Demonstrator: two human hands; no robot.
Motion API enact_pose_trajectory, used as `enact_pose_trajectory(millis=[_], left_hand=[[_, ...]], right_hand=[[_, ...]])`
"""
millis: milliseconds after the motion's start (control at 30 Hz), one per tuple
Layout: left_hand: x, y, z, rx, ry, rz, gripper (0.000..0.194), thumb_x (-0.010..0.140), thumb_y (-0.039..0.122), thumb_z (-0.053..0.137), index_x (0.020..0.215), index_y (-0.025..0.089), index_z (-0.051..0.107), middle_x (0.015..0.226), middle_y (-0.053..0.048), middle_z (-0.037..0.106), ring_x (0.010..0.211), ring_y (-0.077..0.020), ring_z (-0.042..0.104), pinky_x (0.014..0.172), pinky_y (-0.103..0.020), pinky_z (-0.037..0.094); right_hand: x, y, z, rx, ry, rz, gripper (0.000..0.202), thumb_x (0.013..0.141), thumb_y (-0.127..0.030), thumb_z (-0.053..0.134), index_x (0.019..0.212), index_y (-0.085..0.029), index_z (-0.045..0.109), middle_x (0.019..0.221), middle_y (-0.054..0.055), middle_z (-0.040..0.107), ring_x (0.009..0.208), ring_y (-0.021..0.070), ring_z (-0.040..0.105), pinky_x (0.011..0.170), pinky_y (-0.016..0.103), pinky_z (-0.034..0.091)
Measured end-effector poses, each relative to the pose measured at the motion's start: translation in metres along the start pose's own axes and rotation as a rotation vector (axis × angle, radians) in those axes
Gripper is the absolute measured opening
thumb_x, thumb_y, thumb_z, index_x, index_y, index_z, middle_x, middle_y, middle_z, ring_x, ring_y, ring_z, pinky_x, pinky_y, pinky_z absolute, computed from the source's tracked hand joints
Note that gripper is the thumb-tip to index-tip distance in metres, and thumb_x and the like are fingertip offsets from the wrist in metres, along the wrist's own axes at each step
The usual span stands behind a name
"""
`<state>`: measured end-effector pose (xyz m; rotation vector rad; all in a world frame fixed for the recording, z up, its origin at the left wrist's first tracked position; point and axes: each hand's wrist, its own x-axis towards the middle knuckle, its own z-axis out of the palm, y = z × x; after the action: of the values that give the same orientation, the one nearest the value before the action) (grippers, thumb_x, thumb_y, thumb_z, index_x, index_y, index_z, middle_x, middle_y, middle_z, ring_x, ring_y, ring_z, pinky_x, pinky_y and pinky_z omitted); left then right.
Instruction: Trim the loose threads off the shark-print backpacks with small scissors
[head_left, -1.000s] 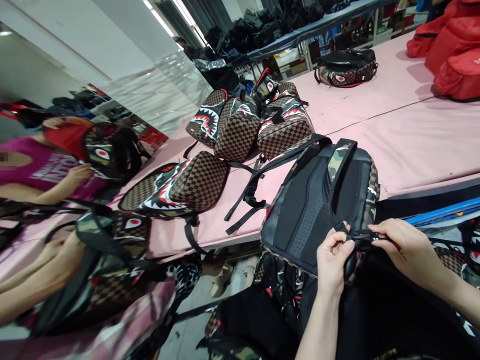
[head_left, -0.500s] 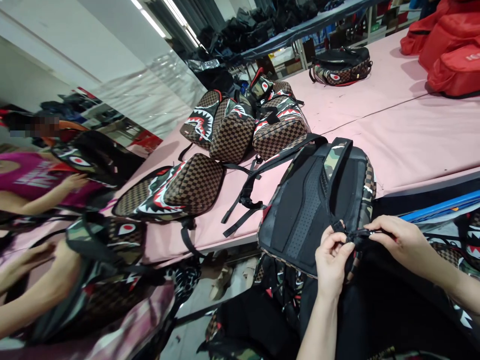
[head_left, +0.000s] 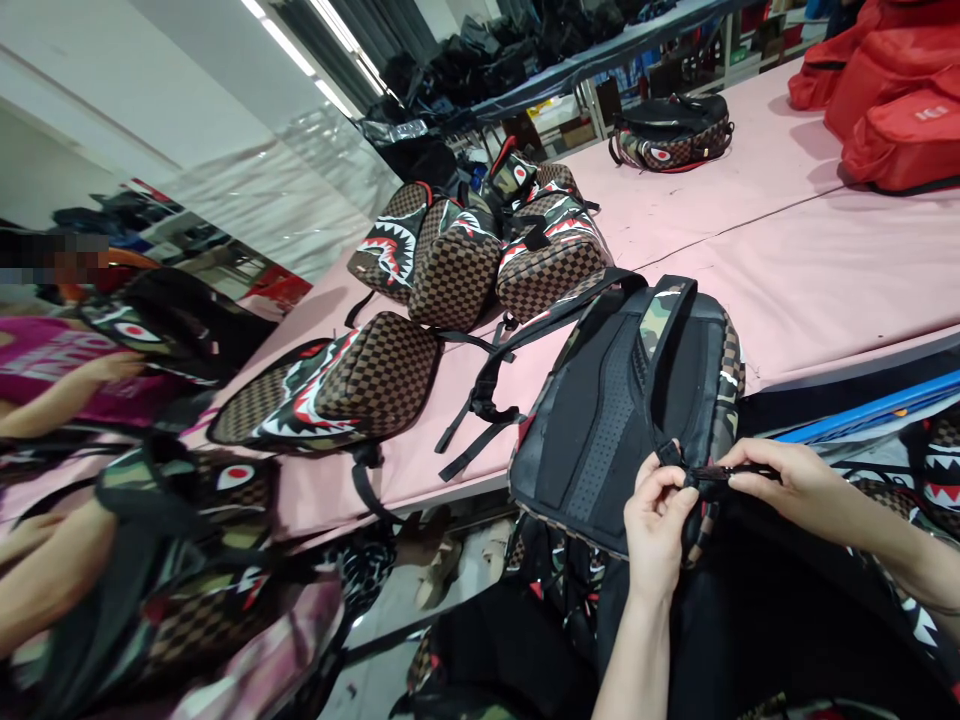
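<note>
A backpack (head_left: 600, 410) lies with its black padded back facing up at the edge of the pink table, its side patterned in checks and camouflage. At its lower right corner, my left hand (head_left: 660, 515) is closed, pinching the black strap (head_left: 669, 453) near its lower end. My right hand (head_left: 787, 485) is closed on a slim dark tool (head_left: 720, 473) whose tip meets the strap by my left fingertips. Its exact kind is too small and dark to make out. The other shoulder strap (head_left: 495, 370) trails over the table to the left.
Several checked shark-mouth backpacks (head_left: 457, 255) lie on the pink table (head_left: 787, 260). Another backpack (head_left: 675, 135) and red bags (head_left: 892, 110) sit farther back. At left, a co-worker's arm (head_left: 60, 570) reaches over a bag. A blue bar (head_left: 870, 405) runs below the table edge at right.
The view has shifted slightly, so the table and bags appear a little farther left. Both hands stay at the strap, and the dark tool lies more level against it.
</note>
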<state>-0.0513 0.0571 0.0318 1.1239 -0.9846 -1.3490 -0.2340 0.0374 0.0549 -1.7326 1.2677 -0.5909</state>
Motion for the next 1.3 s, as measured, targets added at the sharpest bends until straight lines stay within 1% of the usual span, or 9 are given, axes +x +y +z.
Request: enact_pose_trajectory(millis=[267,400,600,767,900,1033,1100,1200,1300], left_hand=[[0.001,0.001,0.001,0.015,-0.004,-0.006,0.010,0.071,0.022,0.066,0.070,0.014,0.060,0.102,-0.008,0.052,0.116,-0.0214,0.044,0.093,-0.026,0.034],[0.000,0.001,0.001,-0.011,-0.007,-0.011,0.009,0.071,0.022,0.066,0.071,0.014,0.061,0.109,-0.009,0.049,0.115,-0.0223,0.046,0.093,-0.027,0.035],[0.002,0.001,-0.001,-0.083,-0.025,-0.052,0.010,0.071,0.023,0.067,0.073,0.014,0.062,0.100,-0.007,0.053,0.115,-0.0223,0.046,0.099,-0.031,0.030],[0.007,0.008,-0.010,-0.100,-0.124,-0.155,0.015,0.073,0.028,0.065,0.075,0.013,0.064,0.097,-0.008,0.054,0.102,-0.0207,0.051,0.092,-0.031,0.036],[0.013,0.019,-0.018,0.074,-0.214,-0.181,0.025,0.079,0.035,0.056,0.070,0.013,0.064,0.101,-0.009,0.055,0.097,-0.0185,0.051,0.090,-0.029,0.036],[0.021,0.031,-0.019,0.419,-0.264,-0.152,0.033,0.075,0.040,0.059,0.056,0.013,0.060,0.070,-0.004,0.052,0.070,-0.0134,0.046,0.074,-0.026,0.037],[0.024,0.034,-0.018,0.498,-0.291,-0.150,0.030,0.072,0.039,0.062,0.057,0.013,0.062,0.065,-0.002,0.048,0.065,-0.0126,0.043,0.068,-0.025,0.036],[0.022,0.032,-0.018,0.385,-0.291,-0.170,0.026,0.071,0.036,0.065,0.059,0.013,0.065,0.065,-0.003,0.050,0.069,-0.0135,0.046,0.074,-0.027,0.038],[0.017,0.024,-0.015,-0.027,-0.244,-0.266,0.020,0.069,0.031,0.067,0.067,0.012,0.068,0.074,-0.006,0.060,0.078,-0.0153,0.053,0.088,-0.030,0.037]], right_hand=[[0.003,-0.005,0.001,-0.001,-0.014,-0.005,0.021,0.084,-0.034,0.048,0.094,-0.021,0.061,0.095,0.002,0.063,0.088,0.0166,0.057,0.075,0.026,0.043],[0.006,-0.005,0.003,0.010,0.009,-0.003,0.018,0.083,-0.032,0.049,0.089,-0.021,0.061,0.092,0.001,0.063,0.085,0.0162,0.057,0.076,0.025,0.043],[0.011,-0.006,0.010,0.299,0.034,0.043,0.022,0.082,-0.036,0.049,0.084,-0.017,0.059,0.084,0.003,0.061,0.081,0.0158,0.056,0.073,0.025,0.044],[0.015,-0.002,0.029,0.540,0.060,0.075,0.029,0.076,-0.038,0.058,0.097,-0.018,0.055,0.096,0.003,0.059,0.090,0.0158,0.055,0.078,0.024,0.045],[0.016,0.003,0.042,0.432,0.075,0.068,0.020,0.079,-0.034,0.054,0.075,-0.016,0.050,0.073,0.000,0.050,0.070,0.0115,0.050,0.063,0.022,0.043],[0.014,0.000,0.045,0.298,0.153,0.046,0.024,0.081,-0.034,0.050,0.067,-0.016,0.046,0.067,-0.001,0.043,0.062,0.0103,0.042,0.055,0.022,0.036],[0.012,-0.003,0.045,0.266,0.172,0.044,0.024,0.081,-0.034,0.049,0.066,-0.016,0.045,0.067,-0.001,0.042,0.062,0.0105,0.042,0.055,0.022,0.034],[0.011,-0.006,0.044,0.278,0.175,0.062,0.024,0.082,-0.034,0.047,0.067,-0.016,0.044,0.066,-0.001,0.042,0.061,0.0104,0.041,0.054,0.022,0.035],[0.013,-0.007,0.045,0.251,0.224,0.051,0.023,0.083,-0.035,0.047,0.068,-0.017,0.046,0.067,0.000,0.046,0.063,0.0114,0.044,0.056,0.023,0.036]])
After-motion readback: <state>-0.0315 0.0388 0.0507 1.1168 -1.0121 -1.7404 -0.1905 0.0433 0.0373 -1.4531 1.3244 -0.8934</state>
